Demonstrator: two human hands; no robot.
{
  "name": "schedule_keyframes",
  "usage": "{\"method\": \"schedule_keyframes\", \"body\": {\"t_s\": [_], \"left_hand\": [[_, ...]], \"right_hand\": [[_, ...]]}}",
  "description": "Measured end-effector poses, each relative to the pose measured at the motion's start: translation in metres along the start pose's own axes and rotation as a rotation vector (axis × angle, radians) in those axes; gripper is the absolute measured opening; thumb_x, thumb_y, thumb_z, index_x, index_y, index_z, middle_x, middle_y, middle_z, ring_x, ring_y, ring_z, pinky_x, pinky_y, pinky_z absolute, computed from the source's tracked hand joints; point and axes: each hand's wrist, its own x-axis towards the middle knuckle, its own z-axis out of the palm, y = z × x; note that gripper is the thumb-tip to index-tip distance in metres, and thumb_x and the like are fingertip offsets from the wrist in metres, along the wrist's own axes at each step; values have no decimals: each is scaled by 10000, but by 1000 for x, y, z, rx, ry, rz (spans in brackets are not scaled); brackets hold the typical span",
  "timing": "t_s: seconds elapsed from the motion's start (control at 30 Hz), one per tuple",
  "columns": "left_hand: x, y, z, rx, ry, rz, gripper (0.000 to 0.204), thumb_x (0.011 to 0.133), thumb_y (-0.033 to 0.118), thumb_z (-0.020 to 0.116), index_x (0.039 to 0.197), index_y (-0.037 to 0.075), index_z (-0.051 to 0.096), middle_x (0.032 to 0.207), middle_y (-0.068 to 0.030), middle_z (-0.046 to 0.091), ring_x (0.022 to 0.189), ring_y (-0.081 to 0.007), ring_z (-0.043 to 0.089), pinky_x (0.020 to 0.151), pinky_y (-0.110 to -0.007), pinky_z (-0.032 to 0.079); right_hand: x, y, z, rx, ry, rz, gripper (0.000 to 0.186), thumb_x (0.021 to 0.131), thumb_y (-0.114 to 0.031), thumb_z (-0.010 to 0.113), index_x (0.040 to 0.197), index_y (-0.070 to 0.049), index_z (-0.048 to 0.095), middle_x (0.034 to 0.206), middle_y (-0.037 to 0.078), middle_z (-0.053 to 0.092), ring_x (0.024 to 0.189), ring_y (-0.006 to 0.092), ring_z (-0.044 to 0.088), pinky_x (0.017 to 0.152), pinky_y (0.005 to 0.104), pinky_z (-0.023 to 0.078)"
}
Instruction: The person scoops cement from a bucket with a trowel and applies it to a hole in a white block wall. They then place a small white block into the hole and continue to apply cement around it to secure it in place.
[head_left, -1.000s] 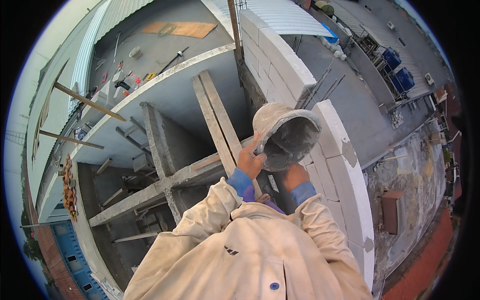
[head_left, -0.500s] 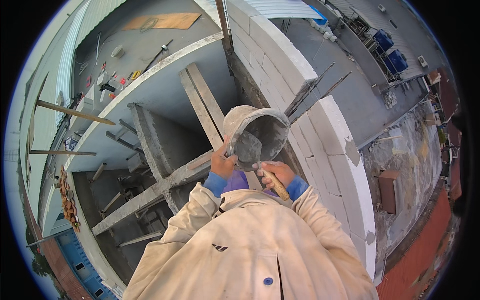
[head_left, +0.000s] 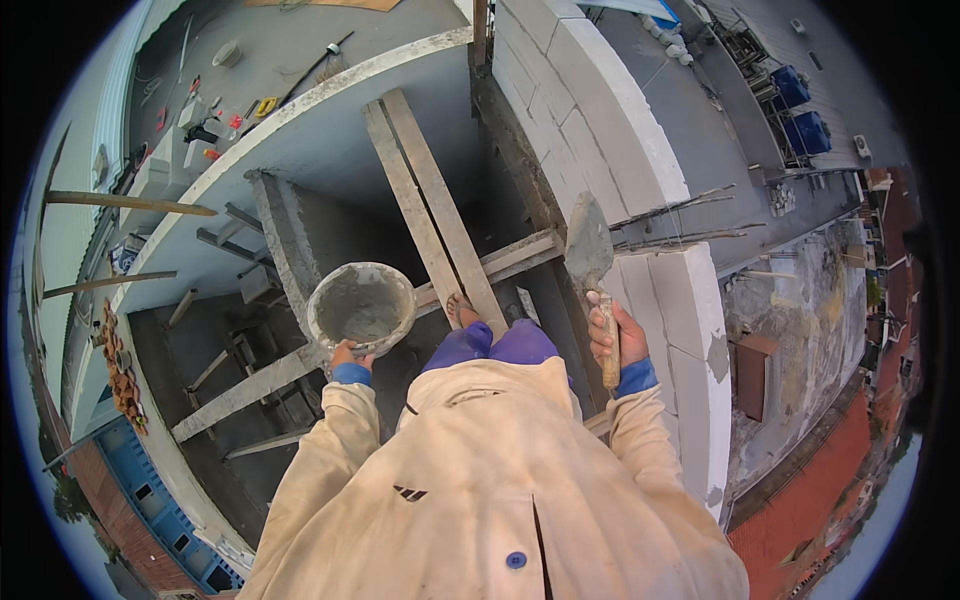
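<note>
My left hand [head_left: 350,356] grips the near rim of a round, mortar-crusted bucket [head_left: 318,305], held out to my left over the concrete beams. Grey mortar [head_left: 365,312] coats its inside. In my right hand [head_left: 617,332] is the wooden handle of a trowel [head_left: 590,245]. Its blade points away from me, smeared with grey mortar, close to the gap in the white block wall [head_left: 660,300]. Bucket and trowel are well apart.
Under my bare foot [head_left: 461,311] two wooden planks [head_left: 425,200] span a deep opening. Concrete beams [head_left: 250,395] cross the void at left. Thin rods [head_left: 680,207] jut from the wall gap. Tools and a small bucket [head_left: 228,53] lie on the far slab.
The trowel has come out of the bucket and moved right, its blade now pointing away from me. The bucket has swung left and lower, and my hands have spread apart.
</note>
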Motion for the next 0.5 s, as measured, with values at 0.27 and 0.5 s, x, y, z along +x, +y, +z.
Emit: {"method": "schedule_keyframes", "body": {"t_s": [0.27,0.5], "left_hand": [[61,18,-113,77,340,-68,275,812,153,660,1061,62,588,1080,-176,622,928,-333,632,790,-530,571],[24,-5,-168,-206,301,-243,336,821,95,521,1147,14,527,1277,-204,586,1130,-413,619,942,-626,529]], "right_hand": [[106,-78,33,-150,69,-127,503,1053,-346,551,1431,-30,451,957,32,541,660,98,485,523,238,441],[242,-201,125,-495,158,-419,436,1013,-298,598,1341,-14,553,910,32,553,659,107,516,526,257,453]]}}
